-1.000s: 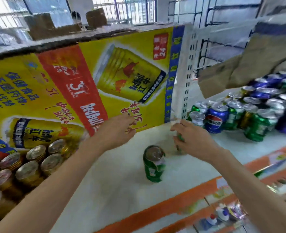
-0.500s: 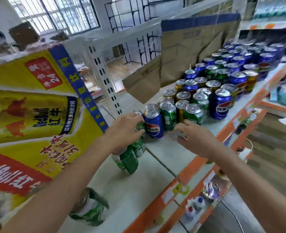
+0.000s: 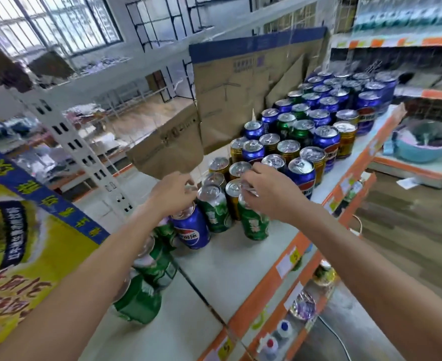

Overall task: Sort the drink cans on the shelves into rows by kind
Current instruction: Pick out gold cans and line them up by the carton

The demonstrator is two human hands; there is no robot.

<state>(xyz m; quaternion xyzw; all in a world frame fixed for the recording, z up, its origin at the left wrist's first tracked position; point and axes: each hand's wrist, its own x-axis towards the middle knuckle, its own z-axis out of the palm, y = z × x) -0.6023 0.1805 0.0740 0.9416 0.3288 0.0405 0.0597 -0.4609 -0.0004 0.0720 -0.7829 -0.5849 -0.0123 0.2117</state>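
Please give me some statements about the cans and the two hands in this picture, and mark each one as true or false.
1. The left hand grips the top of a blue Pepsi can. True.
2. The right hand holds a gold can. False: it grips the top of a green can.
3. The cans at the back of the shelf are already sorted into rows by kind. False: blue, green and gold cans stand mixed together.
4. More green cans stand under the left forearm. True.
5. A cardboard sheet stands behind the cans. True.
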